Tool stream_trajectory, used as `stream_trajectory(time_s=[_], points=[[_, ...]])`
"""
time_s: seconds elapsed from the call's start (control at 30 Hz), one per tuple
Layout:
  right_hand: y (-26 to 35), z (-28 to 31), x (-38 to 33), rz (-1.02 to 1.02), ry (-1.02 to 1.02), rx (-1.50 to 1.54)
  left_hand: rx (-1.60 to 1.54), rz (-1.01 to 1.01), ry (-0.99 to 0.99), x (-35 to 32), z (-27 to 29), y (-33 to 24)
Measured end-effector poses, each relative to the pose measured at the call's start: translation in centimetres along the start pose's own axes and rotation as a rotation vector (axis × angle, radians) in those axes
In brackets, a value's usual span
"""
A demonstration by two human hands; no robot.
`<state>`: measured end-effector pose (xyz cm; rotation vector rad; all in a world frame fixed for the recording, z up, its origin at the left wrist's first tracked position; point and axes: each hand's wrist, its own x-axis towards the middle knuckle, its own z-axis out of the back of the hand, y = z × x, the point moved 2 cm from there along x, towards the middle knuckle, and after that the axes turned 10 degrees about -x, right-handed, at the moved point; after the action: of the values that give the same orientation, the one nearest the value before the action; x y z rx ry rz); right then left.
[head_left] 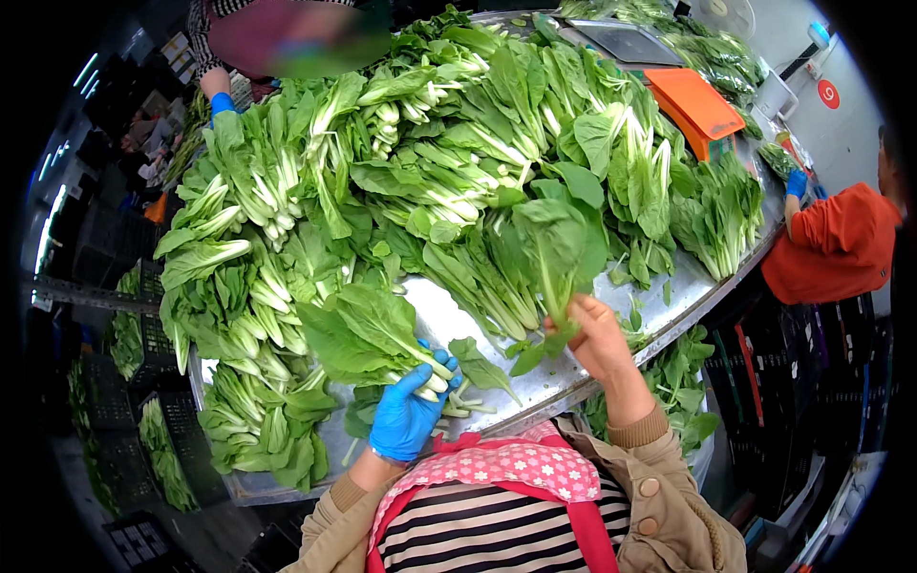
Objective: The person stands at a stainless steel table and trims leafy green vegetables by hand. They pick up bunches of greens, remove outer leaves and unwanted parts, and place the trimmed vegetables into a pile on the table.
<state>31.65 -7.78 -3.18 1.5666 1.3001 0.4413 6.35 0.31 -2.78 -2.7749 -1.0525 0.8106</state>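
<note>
Crates [191,435] hold greens [164,458]; left grip [403,420] clamps a bunch [368,334], right grip [602,339] some leaves [556,244].

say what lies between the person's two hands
In the head view, a loose green leaf lies on the metal table between the gloved left hand and bare right hand.

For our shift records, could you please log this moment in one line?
left grip: holding leafy bunch | right grip: holding large leaf | metal table: bearing heaped greens
</note>
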Motion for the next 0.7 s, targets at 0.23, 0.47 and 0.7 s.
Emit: stream_trajectory(time_s=[0.23, 0.47, 0.7], points=[[-3.1, -3.9, -0.7, -0.056, 0.191, -0.038, 0.051, -0.043, -0.010, -0.2, 0.0, -0.2], [-4.6, -8.1, -2.5, 0.184, 0.145, -0.555, 0.293, -0.032, 0.023, -0.1, 0.2, 1.0], [-4.0, -10.3, -3.6, 0.369, 0.179, -0.591, 0.007, -0.076, -0.059, 0.4, 1.3, 1.1]])
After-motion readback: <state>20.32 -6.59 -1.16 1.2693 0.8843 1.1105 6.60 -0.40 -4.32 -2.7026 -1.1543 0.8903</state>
